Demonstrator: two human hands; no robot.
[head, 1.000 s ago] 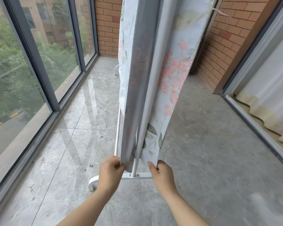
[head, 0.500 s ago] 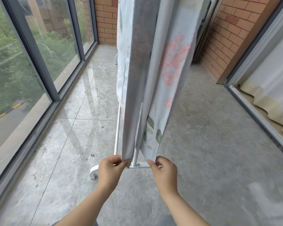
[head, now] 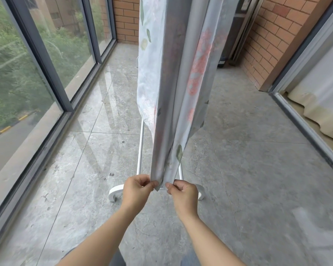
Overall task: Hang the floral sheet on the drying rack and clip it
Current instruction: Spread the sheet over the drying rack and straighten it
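The floral sheet [head: 181,77], pale blue with pink flowers and green leaves, hangs doubled over the white drying rack [head: 140,150] and falls in two layers toward the floor. My left hand [head: 136,189] pinches the bottom corner of the left layer. My right hand [head: 183,193] pinches the bottom corner of the right layer, close beside it. Both corners are held low, just above the rack's white foot [head: 114,192]. The rack's top bar is out of view above. No clips are visible.
Tall glass windows with dark frames [head: 46,73] run along the left. A brick wall [head: 261,41] stands at the back and right. A sliding-door track with a pale curtain [head: 319,104] lies at the right. Grey tiled floor [head: 258,189] spreads around the rack.
Both hands have drawn the two bottom corners closer together. The view has tilted and the rack's foot now shows on both sides.
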